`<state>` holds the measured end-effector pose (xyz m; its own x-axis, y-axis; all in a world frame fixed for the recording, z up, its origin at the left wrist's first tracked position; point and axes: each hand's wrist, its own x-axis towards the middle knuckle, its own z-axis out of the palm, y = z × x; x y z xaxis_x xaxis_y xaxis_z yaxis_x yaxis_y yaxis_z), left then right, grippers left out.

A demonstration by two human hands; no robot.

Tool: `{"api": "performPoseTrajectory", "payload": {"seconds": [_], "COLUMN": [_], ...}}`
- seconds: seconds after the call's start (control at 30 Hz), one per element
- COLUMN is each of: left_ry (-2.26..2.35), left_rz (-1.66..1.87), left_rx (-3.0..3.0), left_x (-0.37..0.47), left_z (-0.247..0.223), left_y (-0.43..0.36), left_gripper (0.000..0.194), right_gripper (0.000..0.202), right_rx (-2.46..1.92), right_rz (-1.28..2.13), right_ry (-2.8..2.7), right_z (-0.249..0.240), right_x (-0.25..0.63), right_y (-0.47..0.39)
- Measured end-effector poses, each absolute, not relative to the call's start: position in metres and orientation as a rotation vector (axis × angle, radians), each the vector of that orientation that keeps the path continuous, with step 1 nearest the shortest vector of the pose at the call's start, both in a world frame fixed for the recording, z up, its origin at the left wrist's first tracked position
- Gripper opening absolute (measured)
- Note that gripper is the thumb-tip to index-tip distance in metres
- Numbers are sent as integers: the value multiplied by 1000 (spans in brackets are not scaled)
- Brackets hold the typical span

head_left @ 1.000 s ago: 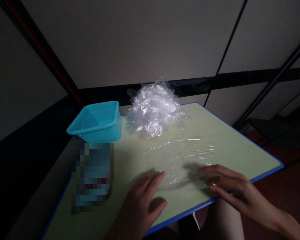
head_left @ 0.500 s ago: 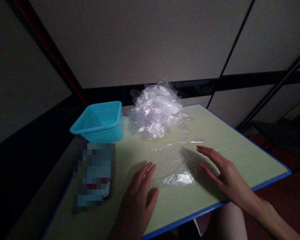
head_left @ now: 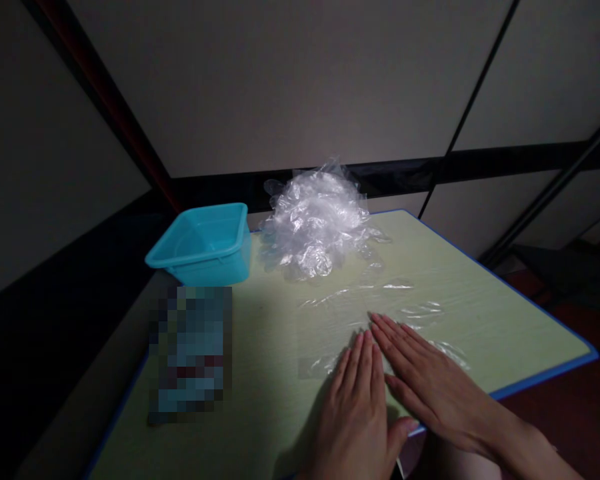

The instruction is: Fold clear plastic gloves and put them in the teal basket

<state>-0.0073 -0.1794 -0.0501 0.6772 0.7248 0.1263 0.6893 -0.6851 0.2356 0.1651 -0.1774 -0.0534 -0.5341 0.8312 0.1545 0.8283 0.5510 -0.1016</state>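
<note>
A clear disposable plastic glove (head_left: 325, 327) lies spread on the table, its cuff to the left and its fingers to the right. My left hand (head_left: 357, 400) rests flat at the glove's near edge, fingers stretched forward. Beside it, my right hand (head_left: 425, 373) lies flat over the glove's middle and near part, fingers pointing forward and left. The fingertips of both hands almost meet. Neither hand grips anything, and together they hide part of the glove. Farther back stands a loose heap of clear plastic gloves (head_left: 320, 220).
A turquoise plastic basin (head_left: 210, 267) stands at the table's back left. In front of it lies a flat, blurred-out object (head_left: 195, 353). The pale yellow table (head_left: 265, 400) has a blue edge, and a panelled wall (head_left: 300, 87) rises behind it.
My left hand has moved right and forward onto the glove's near edge. My right hand has lowered and come inward onto the glove, which now lies flatter.
</note>
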Motion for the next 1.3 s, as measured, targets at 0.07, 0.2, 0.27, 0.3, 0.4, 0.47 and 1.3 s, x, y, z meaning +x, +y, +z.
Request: {"api": "performPoseTrajectory", "payload": {"seconds": [0.07, 0.2, 0.27, 0.3, 0.4, 0.47, 1.3], "left_ry": [1170, 1180, 1179, 1178, 1194, 1237, 1218], "left_rz": [293, 293, 294, 295, 306, 313, 414], "left_rx": [2727, 2771, 2804, 2820, 2849, 2842, 2737], "left_x": [-10, -23, -33, -38, -55, -63, -73], "left_z": [-53, -56, -58, -59, -62, -64, -40], "left_y": [-179, -180, -180, -180, -180, -181, -167], "left_gripper": [74, 74, 74, 75, 76, 76, 62], "right_gripper": [60, 60, 60, 60, 60, 61, 29], "right_rx": [-1417, -1439, -1445, -1445, -1447, -1455, -1589], "right_rz": [16, -14, -22, -23, -31, -49, 205], "right_ry": [-2604, -2630, -2634, -2635, -2636, -2628, -2166], "right_z": [-54, -53, -52, -52, -52, -53, -26], "right_x": [165, 164, 164, 164, 163, 163, 219], "right_y": [-177, -177, -176, -177, -177, -177, -121]}}
